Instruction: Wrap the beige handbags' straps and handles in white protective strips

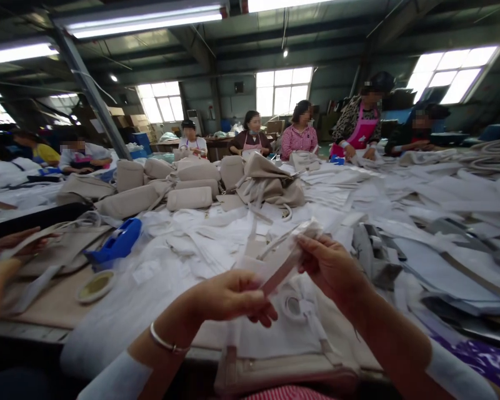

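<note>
A beige strap wrapped in thin white film [281, 272] is stretched at a slant between my two hands. My left hand [237, 297] pinches its lower end between thumb and fingers. At the upper end, my right hand [327, 258] grips the strap and the bunched film. Below both hands, a beige bag [283, 375] lies at the table edge, partly covered by a white sheet. A roll of tape [292, 305], seen partly behind the held strap, rests above that sheet.
Finished-looking beige bags [189, 197] are heaped ahead. A blue tape dispenser [116, 244] and a tape roll [95, 286] lie left, near a co-worker's hands [8, 250]. White sheets [420, 191] and a grey tape dispenser [375, 255] are at right. Several people sit or stand across the table.
</note>
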Tool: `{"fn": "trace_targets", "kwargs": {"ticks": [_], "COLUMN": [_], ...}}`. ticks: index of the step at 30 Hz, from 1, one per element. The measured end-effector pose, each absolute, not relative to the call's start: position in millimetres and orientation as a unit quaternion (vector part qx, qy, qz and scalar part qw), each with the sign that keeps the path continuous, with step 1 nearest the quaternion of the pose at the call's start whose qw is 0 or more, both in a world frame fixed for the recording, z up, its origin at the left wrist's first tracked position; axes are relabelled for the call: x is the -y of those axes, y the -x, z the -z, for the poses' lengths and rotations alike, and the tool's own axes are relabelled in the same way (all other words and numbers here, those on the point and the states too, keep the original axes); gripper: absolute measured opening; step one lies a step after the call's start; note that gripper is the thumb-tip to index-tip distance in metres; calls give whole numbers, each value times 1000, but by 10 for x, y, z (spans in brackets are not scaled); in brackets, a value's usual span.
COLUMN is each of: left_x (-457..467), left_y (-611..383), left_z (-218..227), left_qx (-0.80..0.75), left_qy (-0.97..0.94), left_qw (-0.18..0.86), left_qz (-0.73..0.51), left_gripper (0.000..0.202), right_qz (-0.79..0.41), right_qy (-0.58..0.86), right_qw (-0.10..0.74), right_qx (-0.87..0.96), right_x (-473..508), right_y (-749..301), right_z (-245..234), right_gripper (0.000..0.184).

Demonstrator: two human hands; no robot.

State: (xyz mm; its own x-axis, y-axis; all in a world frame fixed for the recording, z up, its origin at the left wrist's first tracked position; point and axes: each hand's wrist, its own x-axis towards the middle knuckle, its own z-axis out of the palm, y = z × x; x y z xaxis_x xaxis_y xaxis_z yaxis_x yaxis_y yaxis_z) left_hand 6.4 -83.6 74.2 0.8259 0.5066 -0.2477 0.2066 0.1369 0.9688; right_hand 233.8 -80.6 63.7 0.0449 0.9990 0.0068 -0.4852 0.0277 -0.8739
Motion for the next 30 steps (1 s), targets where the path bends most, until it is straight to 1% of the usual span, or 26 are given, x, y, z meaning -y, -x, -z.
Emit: {"fn": "trace_targets", "kwargs": {"ticks": [2,3,5,7,9,11,14,17,19,21,23,25,28,30], "left_x": [950,990,1010,941,808,669,555,572,601,597,546,468,384,402], "left_y": [-66,-93,-179,-283,-384,-469,-535,-488,-405,-314,-245,-206,-188,-184], "left_z": [-662,-636,-637,-704,-798,-871,-887,-817,-778,-785,-849,-951,-1090,-1113], "left_qx": [-280,-291,-315,-328,-330,-326,-328,-321,-311,-317,-339,-352,-346,-325], "left_qy": [-616,-592,-529,-462,-408,-370,-342,-338,-331,-316,-309,-315,-347,-392], "left_qw": [733,747,774,780,769,751,720,718,741,749,725,687,648,639], "left_qz": [-71,-80,-151,-266,-366,-440,-507,-517,-495,-489,-515,-552,-583,-577], "left_gripper": [45,41,37,32,25,18,15,17,22,23,18,15,16,21], "right_qz": [-579,-580,-600,-628,-643,-655,-717,-759,-762,-770,-787,-802,-808,-805], "right_qy": [360,349,318,294,288,286,304,346,358,348,326,311,313,318], "right_qw": [639,637,613,556,479,407,357,335,317,274,221,192,194,204], "right_qx": [357,369,405,457,524,569,515,438,437,459,474,473,460,458], "right_x": [751,749,795,899,1038,1182,1341,1415,1448,1486,1525,1556,1579,1582], "right_y": [-2414,-2419,-2369,-2251,-2095,-1937,-1762,-1699,-1694,-1685,-1664,-1640,-1626,-1638], "right_z": [-643,-624,-543,-423,-298,-196,-106,-67,-56,-51,-47,-36,-5,20], "right_gripper": [28,28,32,42,49,48,48,52,52,50,48,47,47,47]}}
